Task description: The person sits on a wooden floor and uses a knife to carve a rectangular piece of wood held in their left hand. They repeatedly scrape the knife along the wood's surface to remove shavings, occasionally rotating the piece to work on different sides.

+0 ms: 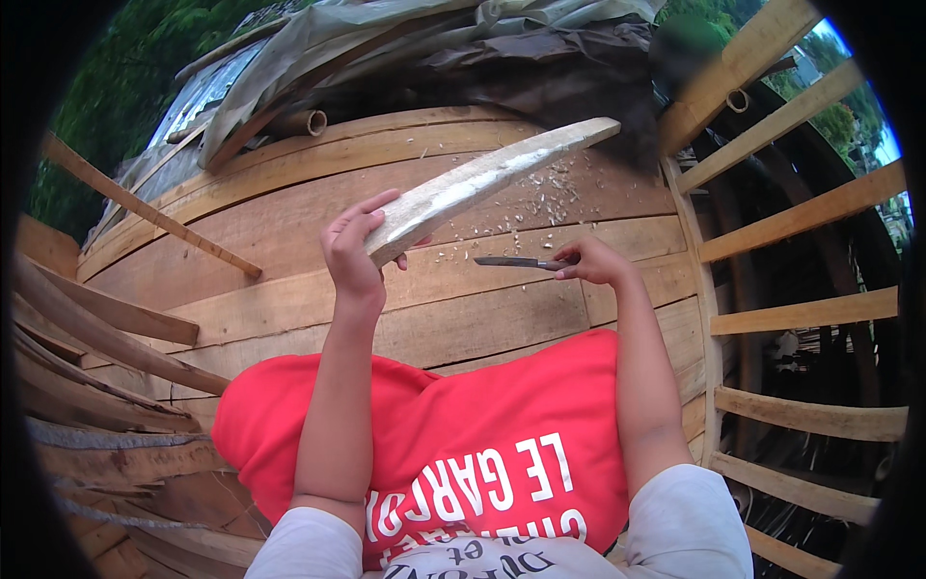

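A long pale piece of wood (492, 177) slants up and away to the right, its far end above the plank floor. My left hand (355, 241) is closed round its near end, thumb on top and fingertips showing beyond the lower edge. One long face of the wood looks whiter than the rest. In my right hand (586, 261) is a knife (511, 261), its dark blade pointing left, apart from the wood. The fingers pinch its short handle, which they partly cover. Small wood shavings (548, 198) lie scattered beneath the wood.
Plank flooring (463, 323) spreads under my hands. Wooden railing slats (805, 314) line the right side, and stacked curved boards (106, 386) the left. Crumpled plastic sheeting (386, 58) and a bamboo tube (311, 123) lie at the far edge. Red cloth (482, 405) covers my lap.
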{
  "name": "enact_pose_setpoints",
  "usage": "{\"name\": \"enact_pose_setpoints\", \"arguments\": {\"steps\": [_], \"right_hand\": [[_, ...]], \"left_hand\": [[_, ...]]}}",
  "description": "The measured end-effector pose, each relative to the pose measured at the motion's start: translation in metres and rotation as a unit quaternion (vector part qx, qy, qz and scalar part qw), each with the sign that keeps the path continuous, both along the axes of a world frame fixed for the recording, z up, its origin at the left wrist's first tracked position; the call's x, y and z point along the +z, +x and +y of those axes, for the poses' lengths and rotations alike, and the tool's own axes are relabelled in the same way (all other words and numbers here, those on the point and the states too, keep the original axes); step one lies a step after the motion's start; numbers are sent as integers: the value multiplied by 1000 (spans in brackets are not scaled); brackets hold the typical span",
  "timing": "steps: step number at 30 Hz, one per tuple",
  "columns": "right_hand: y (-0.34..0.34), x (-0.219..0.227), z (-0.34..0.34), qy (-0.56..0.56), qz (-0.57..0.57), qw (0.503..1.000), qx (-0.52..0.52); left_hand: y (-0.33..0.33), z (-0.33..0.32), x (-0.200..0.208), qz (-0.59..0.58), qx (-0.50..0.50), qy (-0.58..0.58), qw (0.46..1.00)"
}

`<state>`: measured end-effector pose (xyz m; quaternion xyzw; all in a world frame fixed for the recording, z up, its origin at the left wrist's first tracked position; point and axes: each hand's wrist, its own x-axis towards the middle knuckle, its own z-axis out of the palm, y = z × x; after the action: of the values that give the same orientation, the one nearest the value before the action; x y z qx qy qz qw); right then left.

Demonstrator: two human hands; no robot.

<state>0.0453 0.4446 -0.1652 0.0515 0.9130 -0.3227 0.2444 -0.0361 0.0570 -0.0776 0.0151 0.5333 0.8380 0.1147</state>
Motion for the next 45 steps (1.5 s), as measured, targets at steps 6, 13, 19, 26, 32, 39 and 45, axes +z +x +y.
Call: {"name": "enact_pose_setpoints", "arguments": {"steps": [6,13,19,26,32,39,45], "right_hand": [[-32,-6,-98,45,-58,994,76],[-32,-25,-35,159,33,983,-89],[-10,-19,5,87,-42,995,-24],[3,-41,52,85,12,975,-203],[6,-23,43,51,-90,990,-100],[27,-45,83,1,43,937,-347],[27,-39,77,52,-11,968,-244]], "left_hand": [[-1,-5,-2,5,4,-3,1000],[0,-2,0,0,-1,-4,1000],[-1,-7,-4,-2,-1,16,1000],[-1,-2,-1,-4,-6,21,1000],[-4,-13,-4,-9,12,16,1000],[-3,-5,-2,-3,-5,14,1000],[-4,-7,-3,-3,3,10,1000]]}}
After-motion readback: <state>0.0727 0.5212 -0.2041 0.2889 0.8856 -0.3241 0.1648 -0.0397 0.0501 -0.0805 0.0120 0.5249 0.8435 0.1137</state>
